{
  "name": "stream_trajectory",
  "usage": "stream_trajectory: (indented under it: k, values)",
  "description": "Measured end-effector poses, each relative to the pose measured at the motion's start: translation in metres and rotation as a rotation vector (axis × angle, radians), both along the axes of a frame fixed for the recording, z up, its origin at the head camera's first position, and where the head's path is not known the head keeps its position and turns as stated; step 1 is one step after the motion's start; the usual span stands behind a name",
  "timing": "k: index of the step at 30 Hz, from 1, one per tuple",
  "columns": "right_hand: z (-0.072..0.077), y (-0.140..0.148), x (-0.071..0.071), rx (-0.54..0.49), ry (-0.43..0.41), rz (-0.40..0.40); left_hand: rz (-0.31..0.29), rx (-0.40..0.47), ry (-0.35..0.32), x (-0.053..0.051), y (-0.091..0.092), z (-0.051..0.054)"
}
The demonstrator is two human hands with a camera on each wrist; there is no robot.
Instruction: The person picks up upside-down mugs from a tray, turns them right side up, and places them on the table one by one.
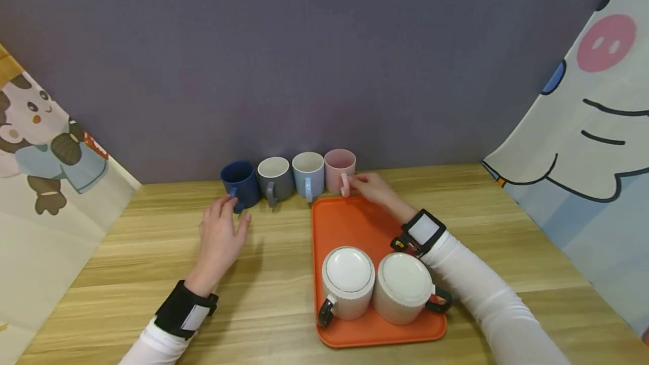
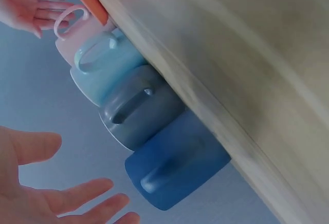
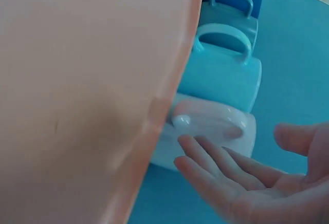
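Note:
Four mugs stand in a row by the back wall: a navy mug (image 1: pixel 247 186), a dark grey mug (image 1: pixel 283 183), a light blue mug (image 1: pixel 315 180) and a pink mug (image 1: pixel 332 178). All their handles face the front. Beside the navy mug, my left hand (image 1: pixel 219 241) has its thumb and fingers spread; in the left wrist view a gap shows between fingers and mug. My right hand (image 1: pixel 375 189) is at the pink mug's right side, close to its handle. Its fingers are extended in the right wrist view, the thumb apart; whether they touch the mug I cannot tell.
An orange tray (image 1: pixel 332 224) lies in front of the light blue and pink mugs. Two larger whitish mugs, a left one (image 1: pixel 349 286) and a right one (image 1: pixel 403 292), sit upside down on it, with dark handles. The wooden table (image 1: pixel 152 275) meets a grey wall (image 1: pixel 314 61).

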State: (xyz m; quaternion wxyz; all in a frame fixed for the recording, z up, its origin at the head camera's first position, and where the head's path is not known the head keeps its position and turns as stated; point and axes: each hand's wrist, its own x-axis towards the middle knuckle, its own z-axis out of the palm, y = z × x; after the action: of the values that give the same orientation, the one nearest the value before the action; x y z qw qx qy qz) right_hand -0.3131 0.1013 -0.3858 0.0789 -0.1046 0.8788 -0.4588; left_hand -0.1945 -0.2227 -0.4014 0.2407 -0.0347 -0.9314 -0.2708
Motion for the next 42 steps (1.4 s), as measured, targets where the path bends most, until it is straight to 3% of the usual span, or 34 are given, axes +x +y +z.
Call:
stream_trajectory:
  k: [7,17,22,30,37,42]
  values:
    - [0.006,0.023,0.006,-0.004,0.06,0.077,-0.014,-0.009,0.016,0.0,0.004,0.0]
    - [0.012,0.048,0.029,0.079,0.209,0.054,-0.028,-0.003,0.009,-0.004,0.011,0.003]
    - [0.011,0.06,0.039,0.094,0.2,0.063,-0.035,-0.007,-0.015,-0.007,0.018,0.005]
    - [0.012,0.082,0.058,-0.006,0.078,0.103,-0.056,-0.011,-0.008,-0.013,0.027,0.002]
    - [0.015,0.09,0.076,0.005,0.047,0.116,-0.062,-0.017,0.007,-0.017,0.036,0.003]
    - [0.014,0.096,0.085,0.028,0.076,0.13,-0.07,-0.015,-0.01,-0.02,0.043,0.003]
